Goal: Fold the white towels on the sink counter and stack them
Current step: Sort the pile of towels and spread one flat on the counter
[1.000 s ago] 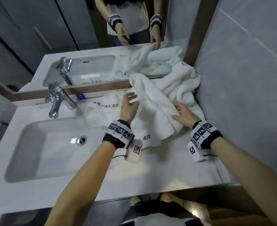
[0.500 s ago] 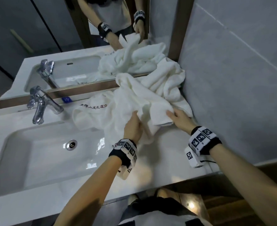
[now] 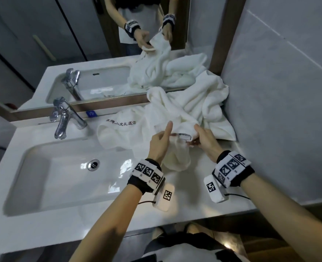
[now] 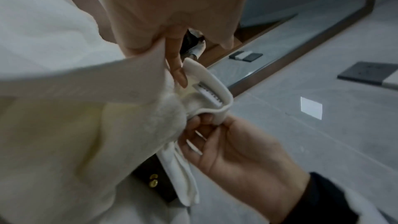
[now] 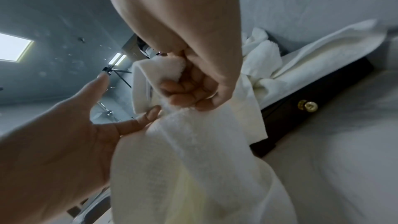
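Observation:
Crumpled white towels [image 3: 203, 103] are piled on the counter's right back corner, and one with dark lettering [image 3: 118, 133] lies beside the basin. My right hand [image 3: 203, 138] grips the labelled corner of one towel [image 3: 177, 154], lifted off the counter, its fingers curled round the cloth [image 5: 189, 91]. My left hand [image 3: 161, 141] is just left of it, thumb up and fingers straight. In the right wrist view the left hand [image 5: 64, 125] touches the towel [image 5: 193, 159] with a fingertip. The left wrist view shows one left finger [image 4: 175, 64] against the hem and the right hand [image 4: 232, 146] below.
A chrome faucet [image 3: 63, 120] stands behind the white basin [image 3: 71, 186] with its drain [image 3: 93, 164] at left. The mirror [image 3: 80, 44] runs along the back and a grey tiled wall [image 3: 279, 91] closes the right side. Bare counter [image 3: 194, 205] lies in front of the towels.
Both hands have pulled one towel corner out of the pile toward me and raised it. The left hand has let go of its bunch and opened; the right now grips the labelled corner.

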{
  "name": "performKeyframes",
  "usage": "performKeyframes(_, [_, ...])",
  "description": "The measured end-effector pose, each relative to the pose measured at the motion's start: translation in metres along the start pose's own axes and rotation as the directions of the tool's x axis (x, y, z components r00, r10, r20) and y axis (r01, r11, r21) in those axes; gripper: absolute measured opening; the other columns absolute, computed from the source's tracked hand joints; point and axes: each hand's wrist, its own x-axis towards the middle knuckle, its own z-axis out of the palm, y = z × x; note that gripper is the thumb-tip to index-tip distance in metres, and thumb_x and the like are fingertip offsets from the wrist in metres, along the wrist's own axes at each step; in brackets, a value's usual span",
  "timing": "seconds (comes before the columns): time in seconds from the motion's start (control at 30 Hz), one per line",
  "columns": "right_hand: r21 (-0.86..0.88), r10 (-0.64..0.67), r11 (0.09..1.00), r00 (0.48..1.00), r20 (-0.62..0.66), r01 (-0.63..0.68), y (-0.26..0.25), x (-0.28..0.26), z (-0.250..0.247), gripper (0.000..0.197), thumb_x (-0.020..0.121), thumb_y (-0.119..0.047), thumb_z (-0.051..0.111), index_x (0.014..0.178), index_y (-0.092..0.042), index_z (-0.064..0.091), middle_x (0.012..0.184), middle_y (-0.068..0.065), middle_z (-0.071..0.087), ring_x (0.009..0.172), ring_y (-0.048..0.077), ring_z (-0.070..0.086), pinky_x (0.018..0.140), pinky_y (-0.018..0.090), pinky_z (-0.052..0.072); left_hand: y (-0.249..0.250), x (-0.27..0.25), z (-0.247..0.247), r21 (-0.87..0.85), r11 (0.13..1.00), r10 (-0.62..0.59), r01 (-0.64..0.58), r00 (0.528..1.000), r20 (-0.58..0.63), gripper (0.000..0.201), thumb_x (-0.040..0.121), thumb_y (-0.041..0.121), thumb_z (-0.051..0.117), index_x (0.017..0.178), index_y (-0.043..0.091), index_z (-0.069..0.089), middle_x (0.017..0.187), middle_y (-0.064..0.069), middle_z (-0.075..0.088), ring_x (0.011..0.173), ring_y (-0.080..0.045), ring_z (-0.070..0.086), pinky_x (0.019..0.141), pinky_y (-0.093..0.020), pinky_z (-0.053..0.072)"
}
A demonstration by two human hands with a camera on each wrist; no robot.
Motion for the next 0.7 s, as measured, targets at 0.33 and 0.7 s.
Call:
performKeyframes(0.33, [-0.514, -0.253, 0.832, 0.967, -0.013, 0.21, -0.002, -0.018, 0.012, 0.046, 0.081, -0.042, 0.068, 0.105, -0.008, 0.046, 0.108, 0.007, 0.051, 0.097, 0.021, 0.051, 0.082, 0.031, 0.043, 0.029, 0.005, -0.011, -0.031, 0.985, 0.162, -0.172, 0.964, -0.212, 0.011, 0.089, 0.018, 0.049, 0.078, 0.018, 0.046, 0.072, 0.0, 0.045, 0.069, -0.015, 0.044, 0.068, -0.032, 0.039])
performKeyframes(0.7, [-0.569, -0.395, 0.746, 0.918, 0.039, 0.346, -0.027, -0.034, 0.039, 0.059, 0.07, -0.042, 0.075, 0.106, -0.018, 0.034, 0.1, -0.001, 0.051, 0.09, 0.019, 0.052, 0.069, 0.029, 0.04, 0.091, -0.01, 0.003, -0.216, 0.969, 0.121, -0.115, 0.992, 0.015, 0.02, 0.092, 0.013, 0.054, 0.075, 0.013, 0.044, 0.084, -0.01, 0.047, 0.084, -0.022, 0.05, 0.073, -0.036, 0.044])
